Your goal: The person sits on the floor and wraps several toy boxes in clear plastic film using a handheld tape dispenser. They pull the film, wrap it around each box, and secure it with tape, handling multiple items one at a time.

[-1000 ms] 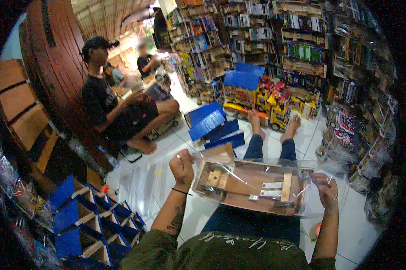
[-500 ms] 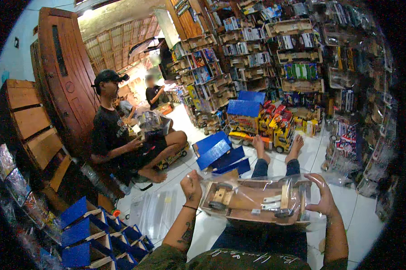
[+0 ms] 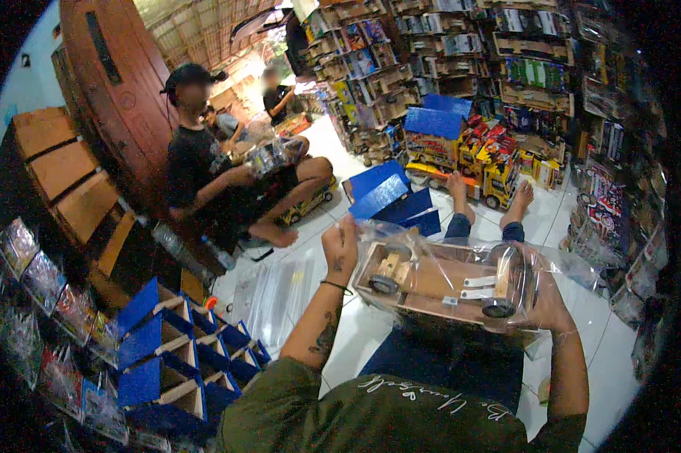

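A wooden toy truck (image 3: 438, 291) is held over my lap with its underside turned up, showing dark wheels and white strips. Clear plastic wrap (image 3: 574, 263) covers it and sticks out beyond its right end. My left hand (image 3: 340, 248) is closed in a pinch at the truck's left end, on the edge of the wrap. At the other end, my right hand (image 3: 549, 302) grips the wrapped truck; the film partly covers its fingers.
Blue-painted wooden pieces (image 3: 159, 347) stand at lower left, beside flat clear plastic sheets (image 3: 272, 291). Blue panels (image 3: 382, 198) and yellow toy trucks (image 3: 485, 170) lie ahead near my feet. A seated co-worker (image 3: 204, 162) handles a wrapped item. Stacked toys line the right wall.
The wrapped truck and both hands have risen. My right hand has gone from spread beside the truck's right end to gripping it. The view has shifted, and the co-worker's wrapped item is lower.
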Tool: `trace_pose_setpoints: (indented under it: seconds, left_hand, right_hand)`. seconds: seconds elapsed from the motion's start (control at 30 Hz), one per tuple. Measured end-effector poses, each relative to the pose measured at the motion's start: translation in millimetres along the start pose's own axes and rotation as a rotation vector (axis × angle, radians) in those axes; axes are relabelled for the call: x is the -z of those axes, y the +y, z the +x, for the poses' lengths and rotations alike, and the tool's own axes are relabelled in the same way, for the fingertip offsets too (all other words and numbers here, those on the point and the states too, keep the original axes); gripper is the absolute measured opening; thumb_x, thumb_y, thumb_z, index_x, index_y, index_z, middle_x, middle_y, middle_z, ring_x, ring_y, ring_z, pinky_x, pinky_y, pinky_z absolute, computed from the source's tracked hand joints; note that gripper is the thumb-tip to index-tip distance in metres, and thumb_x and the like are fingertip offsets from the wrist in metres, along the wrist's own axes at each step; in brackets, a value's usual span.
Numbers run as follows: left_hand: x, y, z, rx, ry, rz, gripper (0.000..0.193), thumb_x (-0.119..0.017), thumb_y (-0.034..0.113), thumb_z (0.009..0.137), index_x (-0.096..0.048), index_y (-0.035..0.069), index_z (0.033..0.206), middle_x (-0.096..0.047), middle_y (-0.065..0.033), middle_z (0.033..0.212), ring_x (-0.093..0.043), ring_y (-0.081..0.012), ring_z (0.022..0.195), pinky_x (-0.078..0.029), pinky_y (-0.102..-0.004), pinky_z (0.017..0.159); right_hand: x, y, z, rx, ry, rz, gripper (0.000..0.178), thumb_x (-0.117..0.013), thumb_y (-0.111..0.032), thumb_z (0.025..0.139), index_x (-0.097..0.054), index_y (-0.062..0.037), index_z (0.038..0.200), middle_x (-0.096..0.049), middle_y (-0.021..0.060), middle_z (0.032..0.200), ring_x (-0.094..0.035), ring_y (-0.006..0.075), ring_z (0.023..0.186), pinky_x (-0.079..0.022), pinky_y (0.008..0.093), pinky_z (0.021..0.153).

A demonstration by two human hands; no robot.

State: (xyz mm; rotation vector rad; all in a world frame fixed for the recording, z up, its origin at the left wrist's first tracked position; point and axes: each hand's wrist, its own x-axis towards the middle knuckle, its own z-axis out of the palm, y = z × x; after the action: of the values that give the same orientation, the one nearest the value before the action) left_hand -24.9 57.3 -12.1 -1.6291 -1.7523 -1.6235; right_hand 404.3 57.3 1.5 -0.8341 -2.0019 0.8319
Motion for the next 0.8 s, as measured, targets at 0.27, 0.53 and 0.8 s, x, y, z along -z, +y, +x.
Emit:
trace_pose_setpoints:
  seconds: [0.27,0.53,0.8]
  left_hand:
    - [163.3,-50.5,241.1,0.356,-0.172,0.177,0.053,-0.035,0.042,0.096,-0.044,0.000,0.127,-0.062,-0.0117,0.077,-0.055,-0.0202,0.048,-0.047,-0.0288,0.045]
    - [237.5,-72.4,368.6,0.361,-0.247,0.638,0.050,-0.043,0.037,0.094,-0.043,0.002,0.129,-0.061,-0.0104,0.088,-0.058,-0.0193,0.059,-0.049,-0.0294,0.053]
    - [244.7,-84.2,382.6,0.381,-0.277,0.691,0.050,-0.052,0.032,0.091,-0.042,0.003,0.131,-0.060,-0.0091,0.099,-0.060,-0.0184,0.069,-0.051,-0.0300,0.061]
  right_hand:
    - [-1.4,3.5,9.4,0.171,-0.009,-0.324,0.127,-0.088,-0.049,0.034,-0.030,0.0002,0.135,-0.040,0.0185,0.132,-0.039,0.0349,0.122,-0.031,0.0419,0.106]
    - [-2.4,6.6,4.1,0.113,0.000,-0.256,0.125,-0.087,-0.047,0.036,-0.030,-0.0028,0.138,-0.039,0.0172,0.133,-0.038,0.0337,0.124,-0.030,0.0419,0.107]
    - [7.5,6.1,2.4,0.107,-0.052,-0.301,0.129,-0.083,-0.063,0.038,-0.030,-0.0033,0.139,-0.039,0.0163,0.134,-0.037,0.0319,0.125,-0.029,0.0411,0.106]
